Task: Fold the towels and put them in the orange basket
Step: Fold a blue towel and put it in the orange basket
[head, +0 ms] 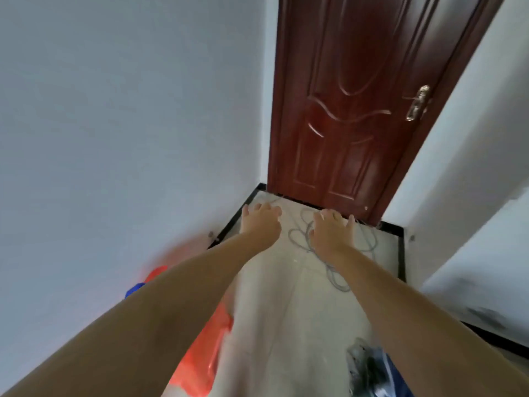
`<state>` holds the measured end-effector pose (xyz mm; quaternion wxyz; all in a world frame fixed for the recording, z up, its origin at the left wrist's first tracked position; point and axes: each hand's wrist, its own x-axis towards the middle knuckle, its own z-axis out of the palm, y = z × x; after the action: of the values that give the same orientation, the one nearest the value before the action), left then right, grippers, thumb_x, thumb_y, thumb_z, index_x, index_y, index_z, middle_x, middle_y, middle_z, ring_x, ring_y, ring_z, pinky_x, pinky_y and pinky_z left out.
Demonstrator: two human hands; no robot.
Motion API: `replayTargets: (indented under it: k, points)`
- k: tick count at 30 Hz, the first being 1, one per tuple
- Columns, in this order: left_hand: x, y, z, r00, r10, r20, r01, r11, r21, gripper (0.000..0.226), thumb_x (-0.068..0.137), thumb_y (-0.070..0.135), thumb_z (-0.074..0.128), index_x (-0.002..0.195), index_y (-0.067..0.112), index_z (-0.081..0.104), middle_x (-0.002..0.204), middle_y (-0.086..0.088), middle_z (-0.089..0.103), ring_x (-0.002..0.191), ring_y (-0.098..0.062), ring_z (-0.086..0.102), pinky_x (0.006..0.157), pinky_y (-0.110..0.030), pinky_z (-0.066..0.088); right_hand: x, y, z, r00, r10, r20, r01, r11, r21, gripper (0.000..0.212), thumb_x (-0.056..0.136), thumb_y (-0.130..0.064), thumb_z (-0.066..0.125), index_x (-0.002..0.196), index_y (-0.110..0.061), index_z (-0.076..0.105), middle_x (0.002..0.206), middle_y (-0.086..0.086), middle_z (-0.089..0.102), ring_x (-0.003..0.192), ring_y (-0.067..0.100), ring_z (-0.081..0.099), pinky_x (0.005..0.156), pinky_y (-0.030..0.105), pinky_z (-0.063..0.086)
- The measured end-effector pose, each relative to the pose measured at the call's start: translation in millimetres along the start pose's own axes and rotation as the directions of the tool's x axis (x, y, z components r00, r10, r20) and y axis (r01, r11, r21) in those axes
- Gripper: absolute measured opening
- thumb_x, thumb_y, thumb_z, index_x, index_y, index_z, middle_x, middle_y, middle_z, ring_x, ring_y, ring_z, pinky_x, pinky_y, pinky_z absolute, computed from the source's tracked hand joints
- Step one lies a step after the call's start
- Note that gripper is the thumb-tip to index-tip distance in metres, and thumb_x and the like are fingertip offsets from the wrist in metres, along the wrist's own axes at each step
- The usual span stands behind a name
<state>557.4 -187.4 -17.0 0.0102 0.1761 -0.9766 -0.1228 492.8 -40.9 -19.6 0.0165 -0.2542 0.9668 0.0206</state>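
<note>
Both my arms reach straight out over the pale floor toward a door. My left hand (260, 222) and my right hand (332, 227) are side by side, palms down, fingers spread and slightly bent, with nothing visible in them. The orange basket (200, 365) is at the lower left, partly hidden under my left forearm and smeared by motion blur. A pale, cloth-like shape (246, 353) overlaps the basket's right side; I cannot tell if it is a towel or the floor. No towel shows plainly.
A dark red door (343, 116) stands shut ahead between white walls. A grey cable (337, 270) lies looped on the floor beneath my hands. A blue item (134, 287) sits by the basket, and a blurred dark and blue object (372, 368) lies at the bottom right.
</note>
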Motion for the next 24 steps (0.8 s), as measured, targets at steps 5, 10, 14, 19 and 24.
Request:
replayTargets:
  k: [5,10,14,19,24]
  points:
    - [-24.2,-162.5,-25.3,0.964,-0.263,-0.032,0.264,0.965,0.003,0.038,0.094,0.021,0.041,0.131,0.021,0.049,0.136,-0.006,0.048,0.13,-0.025,0.039,0.114,-0.044,0.02,30.8,-155.2,15.1,0.966,-0.256,0.032,0.254,0.965,0.07,0.044,0.096,-0.029,0.036,0.14,-0.019,0.035,0.144,0.005,0.035,0.138,0.024,0.026,0.114,0.056,0.013]
    - [-55.8,-264.2,-32.6,0.885,-0.462,-0.066,0.46,0.887,-0.041,0.04,0.093,0.018,0.041,0.132,0.022,0.048,0.135,-0.005,0.05,0.127,-0.025,0.041,0.111,-0.04,0.025,49.5,-261.6,29.7,0.877,-0.48,0.022,0.479,0.877,0.034,0.035,0.095,-0.029,0.038,0.126,-0.017,0.046,0.134,0.006,0.045,0.132,0.025,0.034,0.108,0.055,0.024]
    - [-84.6,-327.2,-17.3,0.782,-0.622,-0.037,0.617,0.782,-0.088,0.039,0.094,0.018,0.041,0.133,0.02,0.048,0.133,-0.006,0.051,0.127,-0.025,0.042,0.108,-0.039,0.028,67.9,-324.8,49.4,0.805,-0.588,0.083,0.587,0.809,0.04,0.034,0.094,-0.029,0.04,0.124,-0.016,0.047,0.133,0.006,0.046,0.131,0.025,0.035,0.109,0.058,0.024]
    - [-104.8,-379.8,25.2,0.625,-0.778,0.068,0.777,0.612,-0.145,0.039,0.094,0.017,0.04,0.132,0.02,0.048,0.13,-0.007,0.052,0.123,-0.025,0.045,0.101,-0.038,0.033,91.9,-377.4,95.7,0.7,-0.672,0.24,0.685,0.727,0.039,0.04,0.095,-0.028,0.041,0.134,-0.019,0.042,0.14,0.006,0.041,0.134,0.026,0.032,0.113,0.059,0.016]
    - [-97.3,-400.1,76.5,0.401,-0.891,0.216,0.903,0.344,-0.256,0.039,0.091,0.015,0.041,0.129,0.021,0.051,0.13,-0.006,0.053,0.123,-0.025,0.046,0.099,-0.037,0.036,132.7,-399.8,152.6,0.595,-0.681,0.428,0.733,0.678,0.061,0.038,0.095,-0.027,0.04,0.133,-0.021,0.043,0.139,0.005,0.041,0.134,0.025,0.032,0.111,0.056,0.016]
